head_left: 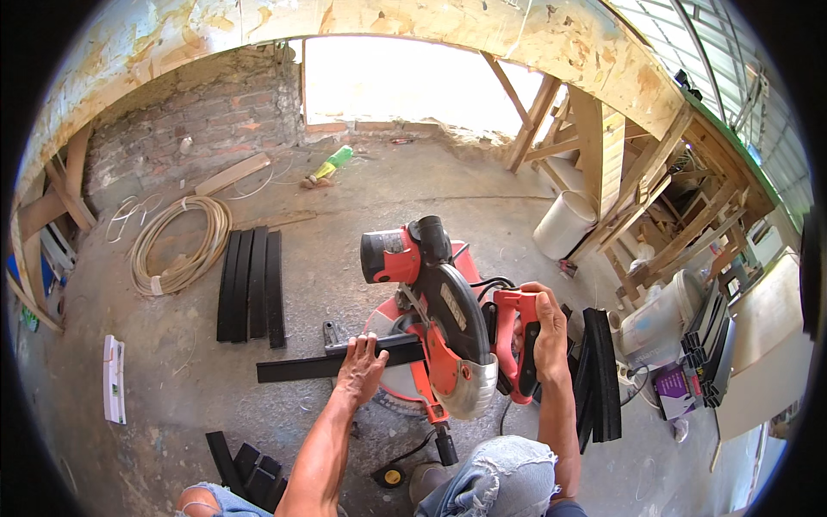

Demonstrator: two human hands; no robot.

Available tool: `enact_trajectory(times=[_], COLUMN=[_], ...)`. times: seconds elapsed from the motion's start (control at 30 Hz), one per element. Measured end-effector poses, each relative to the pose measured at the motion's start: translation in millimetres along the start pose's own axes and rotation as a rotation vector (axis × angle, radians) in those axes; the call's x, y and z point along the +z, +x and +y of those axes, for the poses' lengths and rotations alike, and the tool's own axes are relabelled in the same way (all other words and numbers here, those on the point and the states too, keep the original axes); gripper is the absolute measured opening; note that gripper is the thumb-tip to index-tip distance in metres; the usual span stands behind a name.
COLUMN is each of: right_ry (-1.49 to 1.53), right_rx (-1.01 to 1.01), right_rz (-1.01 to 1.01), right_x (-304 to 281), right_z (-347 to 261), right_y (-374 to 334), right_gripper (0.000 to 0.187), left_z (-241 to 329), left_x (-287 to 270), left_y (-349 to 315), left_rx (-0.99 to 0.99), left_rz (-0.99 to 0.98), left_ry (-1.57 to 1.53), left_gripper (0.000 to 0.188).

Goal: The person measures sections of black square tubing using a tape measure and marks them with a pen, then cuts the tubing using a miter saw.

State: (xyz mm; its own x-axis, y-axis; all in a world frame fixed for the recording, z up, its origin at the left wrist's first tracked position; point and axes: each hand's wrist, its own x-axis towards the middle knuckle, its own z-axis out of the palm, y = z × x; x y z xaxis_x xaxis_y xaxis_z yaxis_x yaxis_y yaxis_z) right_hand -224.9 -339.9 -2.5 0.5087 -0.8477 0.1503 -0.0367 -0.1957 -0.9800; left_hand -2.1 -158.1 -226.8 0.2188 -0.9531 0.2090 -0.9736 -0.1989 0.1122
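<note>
A red and black miter saw (pixel 457 302) sits on the floor in front of me. My right hand (pixel 550 338) is wrapped round its red handle (pixel 514 314). A long black strip (pixel 297 369) lies across the saw's base, its left end sticking out past the base. My left hand (pixel 362 370) holds this strip down against the fence, fingers reaching over it. The strip's right end runs in under the saw head, where the guard (pixel 465 323) hides it. Whether the blade touches the strip is hidden.
Several black strips (pixel 250 289) lie to the left, with more (pixel 600 375) at the right and short pieces (pixel 250 470) by my left knee. A tape measure (pixel 389 476) rests near my feet. Beyond are a coiled cable (pixel 181 246), a green bottle (pixel 332 164) and a white bucket (pixel 564 222).
</note>
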Motion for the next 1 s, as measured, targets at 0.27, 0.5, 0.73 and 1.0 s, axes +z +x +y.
enact_trajectory(times=[0.27, 0.5, 0.73, 1.0], right_ry=[0.007, -0.004, -0.005, -0.005], right_rx=[-0.007, -0.011, -0.010, -0.009], right_rz=[-0.011, 0.001, 0.002, 0.007], right_x=[-0.5, 1.9, 0.0, 0.3], right_z=[-1.1, -3.6, -0.5, -0.7], right_y=[0.8, -0.4, 0.2, -0.1], right_gripper=[0.053, 0.054, 0.054, 0.053], left_z=[2.7, 0.2, 1.4, 0.9], left_x=[-8.7, -3.0, -6.1, -2.3], left_y=[0.7, -0.2, 0.1, 0.3], left_rx=[-0.009, 0.006, 0.006, 0.008], left_rz=[-0.019, 0.003, -0.005, 0.016], left_ry=[-0.003, 0.006, 0.011, 0.029], left_gripper=[0.030, 0.036, 0.032, 0.032])
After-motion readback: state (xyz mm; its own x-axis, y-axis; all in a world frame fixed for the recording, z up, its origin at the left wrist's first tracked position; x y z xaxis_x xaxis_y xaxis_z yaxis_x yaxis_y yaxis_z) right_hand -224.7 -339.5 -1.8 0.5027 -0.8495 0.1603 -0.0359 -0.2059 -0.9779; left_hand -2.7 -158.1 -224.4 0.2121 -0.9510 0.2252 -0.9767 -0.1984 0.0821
